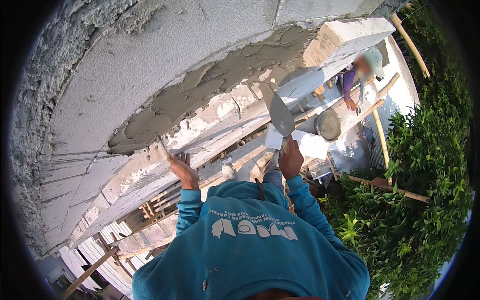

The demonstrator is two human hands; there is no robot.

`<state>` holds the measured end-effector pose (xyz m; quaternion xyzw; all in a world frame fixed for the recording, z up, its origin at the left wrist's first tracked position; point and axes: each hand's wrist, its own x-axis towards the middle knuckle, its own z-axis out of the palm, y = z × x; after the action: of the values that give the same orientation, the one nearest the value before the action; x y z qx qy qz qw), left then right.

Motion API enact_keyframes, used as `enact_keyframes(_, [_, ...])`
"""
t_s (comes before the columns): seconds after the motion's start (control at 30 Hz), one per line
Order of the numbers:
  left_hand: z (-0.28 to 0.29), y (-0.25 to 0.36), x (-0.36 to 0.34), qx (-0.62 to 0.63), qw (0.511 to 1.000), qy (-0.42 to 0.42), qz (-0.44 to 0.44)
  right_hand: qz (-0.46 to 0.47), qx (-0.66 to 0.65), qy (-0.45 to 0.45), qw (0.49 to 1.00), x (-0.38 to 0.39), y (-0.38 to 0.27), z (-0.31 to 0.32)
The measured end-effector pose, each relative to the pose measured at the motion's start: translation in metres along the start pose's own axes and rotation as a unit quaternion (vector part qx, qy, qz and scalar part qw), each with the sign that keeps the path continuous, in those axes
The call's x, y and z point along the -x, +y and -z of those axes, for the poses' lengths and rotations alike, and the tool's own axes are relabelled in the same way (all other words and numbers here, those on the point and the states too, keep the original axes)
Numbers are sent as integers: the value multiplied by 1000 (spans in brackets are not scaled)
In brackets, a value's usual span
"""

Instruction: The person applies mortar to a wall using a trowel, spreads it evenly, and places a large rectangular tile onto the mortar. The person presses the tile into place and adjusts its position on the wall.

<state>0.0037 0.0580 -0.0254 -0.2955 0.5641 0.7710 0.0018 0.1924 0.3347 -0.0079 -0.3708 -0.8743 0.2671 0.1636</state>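
Observation:
My right hand (291, 161) grips the handle of a trowel (281, 116) whose pointed grey blade is smeared with mortar. The blade tip reaches up to the wall's edge. Along the top of the wall lies a rough, uneven bed of wet grey mortar (215, 82). A pale block (357, 31) sits at the right end of this bed. My left hand (183, 171) is at the wall's near edge, close to the left part of the mortar, with its fingers apart and nothing in it. Whether its fingertips press on the edge, I cannot tell.
Large pale wall blocks (135, 65) rise behind the mortar. To the right, a round bucket of grey mix (328, 125) stands by bamboo scaffold poles (381, 137). A co-worker's purple sleeve (348, 84) shows beyond. Below me are planks and poles; leafy bushes (420, 155) grow at right.

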Motion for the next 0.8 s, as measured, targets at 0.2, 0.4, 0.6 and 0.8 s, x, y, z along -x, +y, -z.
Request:
enact_keyframes(0.2, [-14, 9, 6, 32, 998, 18, 46, 90, 48, 111, 989, -24, 4, 35])
enact_keyframes(0.4, [1, -3, 3, 49, 999, -13, 5, 66, 129, -18, 989, -43, -14, 42])
enact_keyframes(0.6, [-4, 12, 10, 52, 998, -10, 34, 89, 113, -41, 989, -22, -33, 49])
enact_keyframes(0.8, [-7, 22, 20, 24, 999, -21, 35, 134, 147, -11, 980, -47, -9, 59])
